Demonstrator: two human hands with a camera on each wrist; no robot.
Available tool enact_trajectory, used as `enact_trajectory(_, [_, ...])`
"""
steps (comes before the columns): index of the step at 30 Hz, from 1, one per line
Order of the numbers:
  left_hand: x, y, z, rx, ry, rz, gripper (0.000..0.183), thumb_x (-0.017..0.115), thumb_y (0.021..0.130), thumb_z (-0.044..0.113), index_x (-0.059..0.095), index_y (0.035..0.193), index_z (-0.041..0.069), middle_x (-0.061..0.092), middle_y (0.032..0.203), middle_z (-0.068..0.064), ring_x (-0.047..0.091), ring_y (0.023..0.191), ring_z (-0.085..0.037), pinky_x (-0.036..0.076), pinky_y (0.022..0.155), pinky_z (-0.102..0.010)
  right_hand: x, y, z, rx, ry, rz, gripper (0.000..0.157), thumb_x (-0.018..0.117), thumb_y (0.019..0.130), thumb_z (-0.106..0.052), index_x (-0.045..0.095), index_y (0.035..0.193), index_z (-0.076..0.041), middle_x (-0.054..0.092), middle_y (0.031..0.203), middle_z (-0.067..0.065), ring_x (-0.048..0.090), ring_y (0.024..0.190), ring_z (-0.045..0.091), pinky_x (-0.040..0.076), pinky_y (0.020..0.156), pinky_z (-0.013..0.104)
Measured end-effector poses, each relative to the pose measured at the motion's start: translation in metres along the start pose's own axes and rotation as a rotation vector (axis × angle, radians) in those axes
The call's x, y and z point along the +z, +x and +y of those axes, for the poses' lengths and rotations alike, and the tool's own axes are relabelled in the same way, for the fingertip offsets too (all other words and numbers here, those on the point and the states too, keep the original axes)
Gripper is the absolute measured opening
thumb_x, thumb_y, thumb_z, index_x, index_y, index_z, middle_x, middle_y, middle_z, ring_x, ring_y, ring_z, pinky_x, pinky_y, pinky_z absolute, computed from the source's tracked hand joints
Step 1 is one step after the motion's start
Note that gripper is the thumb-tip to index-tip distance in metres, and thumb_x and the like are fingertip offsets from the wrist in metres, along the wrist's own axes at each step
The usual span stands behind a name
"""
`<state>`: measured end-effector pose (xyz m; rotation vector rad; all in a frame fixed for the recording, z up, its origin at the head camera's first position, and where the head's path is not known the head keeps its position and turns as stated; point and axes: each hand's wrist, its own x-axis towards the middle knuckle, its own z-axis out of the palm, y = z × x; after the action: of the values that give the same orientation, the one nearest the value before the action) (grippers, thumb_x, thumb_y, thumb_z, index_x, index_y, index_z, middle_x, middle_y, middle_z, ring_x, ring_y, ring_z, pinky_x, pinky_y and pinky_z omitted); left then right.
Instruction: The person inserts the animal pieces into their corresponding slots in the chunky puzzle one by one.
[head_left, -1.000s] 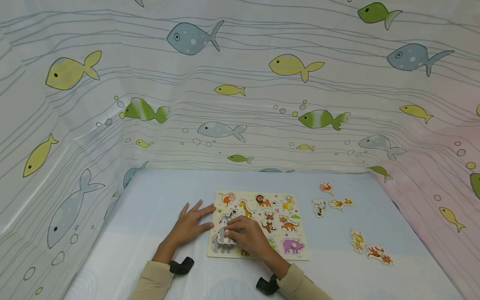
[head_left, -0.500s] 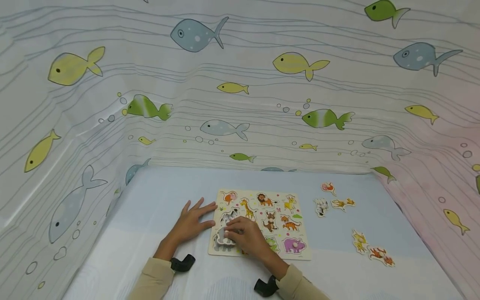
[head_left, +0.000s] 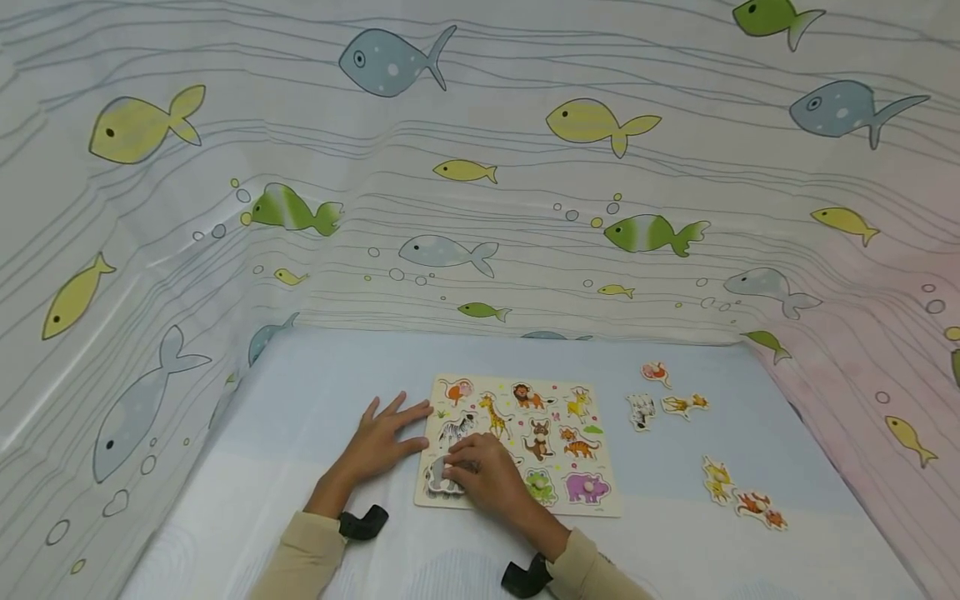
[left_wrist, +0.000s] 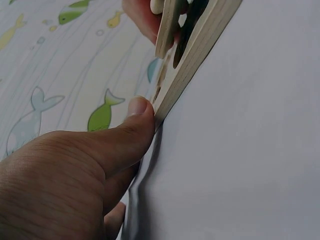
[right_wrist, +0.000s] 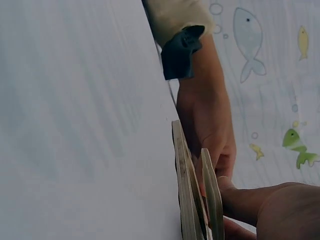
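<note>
Nearest us, a beige long sleeve [head_left: 296,554] lies on either side, with a curved black device [head_left: 363,523] at each wrist. Beyond the cuffs, we see the bare right hand [head_left: 491,477] pinching a flat grey wooden elephant piece [head_left: 437,473] between thumb and fingers, over the lower left part of a cream rectangular wooden puzzle board [head_left: 609,507]; the wrist views show us a gap between piece and board. At the board's lower right sits a purple hippo piece with a knob [head_left: 587,487]. The left hand [head_left: 378,446] has its fingers spread apart, its thumb touching the board's left edge. Well to the right, on the pale blue and white cloth [head_left: 337,367], we find loose wooden animal pieces [head_left: 717,482] in two groups, the farther one including a black-and-white piece [head_left: 641,412]. Behind rises a white fish-printed sheet [head_left: 517,221].
</note>
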<state>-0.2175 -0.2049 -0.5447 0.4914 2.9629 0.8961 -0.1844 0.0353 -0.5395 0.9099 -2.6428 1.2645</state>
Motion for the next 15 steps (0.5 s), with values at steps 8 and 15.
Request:
enact_trajectory(8, [-0.0003,-0.0004,0.0005,0.004,-0.015,-0.001,0.058,0.073,0.088,0.044,0.058,0.141,0.025,0.053,0.151,0.002,0.030,0.150,-0.037,0.002,0.125,-0.062,0.0007,-0.0005,-0.0023,-0.037,-0.030,0.000,0.015,0.080,0.084,-0.021,0.081,0.096,-0.012,0.073,0.104,0.002,0.063,0.096,0.016,0.053,0.084,0.029])
enact_trajectory(15, [-0.0004,-0.0001,0.0014,-0.003,-0.012,-0.006,0.059,0.073,0.088,0.044,0.058,0.141,0.025,0.053,0.151,0.001,0.029,0.151,-0.037,0.003,0.124,-0.062,0.0030,-0.0003,0.0003,-0.058,-0.046,0.008,0.018,0.082,0.082,-0.022,0.081,0.097,-0.012,0.073,0.103,0.001,0.063,0.095,0.016,0.052,0.084,0.030])
